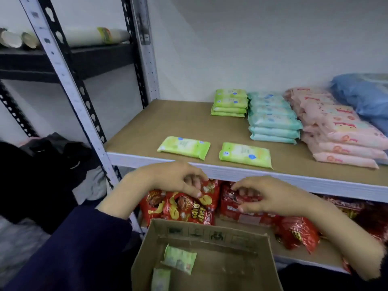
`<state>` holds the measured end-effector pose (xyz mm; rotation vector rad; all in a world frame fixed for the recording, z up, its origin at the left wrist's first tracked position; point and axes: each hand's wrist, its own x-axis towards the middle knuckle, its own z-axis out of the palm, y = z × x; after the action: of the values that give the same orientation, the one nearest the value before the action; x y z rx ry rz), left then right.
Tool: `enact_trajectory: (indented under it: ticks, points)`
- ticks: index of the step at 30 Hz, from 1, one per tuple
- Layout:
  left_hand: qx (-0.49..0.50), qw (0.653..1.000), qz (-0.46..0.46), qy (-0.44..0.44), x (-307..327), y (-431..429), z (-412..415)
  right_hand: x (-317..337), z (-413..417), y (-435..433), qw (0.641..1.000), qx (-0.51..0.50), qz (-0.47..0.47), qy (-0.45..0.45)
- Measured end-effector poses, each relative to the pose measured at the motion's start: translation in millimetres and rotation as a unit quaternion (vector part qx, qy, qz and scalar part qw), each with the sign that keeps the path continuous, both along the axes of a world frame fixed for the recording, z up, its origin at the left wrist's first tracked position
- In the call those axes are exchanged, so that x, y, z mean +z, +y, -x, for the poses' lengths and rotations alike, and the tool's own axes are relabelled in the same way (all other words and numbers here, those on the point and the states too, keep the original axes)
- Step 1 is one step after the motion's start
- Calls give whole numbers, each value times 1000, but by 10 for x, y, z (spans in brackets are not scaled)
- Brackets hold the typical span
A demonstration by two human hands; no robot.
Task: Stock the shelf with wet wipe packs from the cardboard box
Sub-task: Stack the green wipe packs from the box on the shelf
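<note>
Head view: my left hand [178,179] and right hand [270,196] hover just above the cardboard box [210,234], fingers loosely curled, holding nothing. Two green wet wipe packs [180,261] lie inside the box; two loose packs [183,147] lie on the shelf [157,127] above it.

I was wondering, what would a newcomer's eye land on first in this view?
Two green wet wipe packs lie flat near the front edge of the shelf, with a green stack, teal stack and pink stack behind, to the right. Below, the left hand and right hand, loosely curled and holding nothing, hang before red snack bags on the lower shelf, above the cardboard box.
</note>
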<state>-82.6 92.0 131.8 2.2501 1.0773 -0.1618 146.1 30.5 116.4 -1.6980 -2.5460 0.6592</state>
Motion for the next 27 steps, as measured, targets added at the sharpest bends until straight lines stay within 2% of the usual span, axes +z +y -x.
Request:
enact_trajectory:
  ticks: [6,12,18,22,25,27]
  points:
    - [15,994,97,42,-1051,-137,23,-1253,247,-246,996,11,86,-28]
    - [122,972,188,63,-2247,-92,140,-2286,497,-306,986,-18,159,-50]
    - [262,935,197,139,-3395,-198,346,-3228,710,-402,963,-30,262,-53]
    - [315,912,195,177,-4014,-430,470,-3655,843,-488,954,-16,292,-63]
    - [380,874,207,221,-4298,-590,551,-3928,941,-546,949,-13,303,-83]
    - [390,866,215,226,-4408,-690,586,-4017,993,-537,953,-3,292,-84]
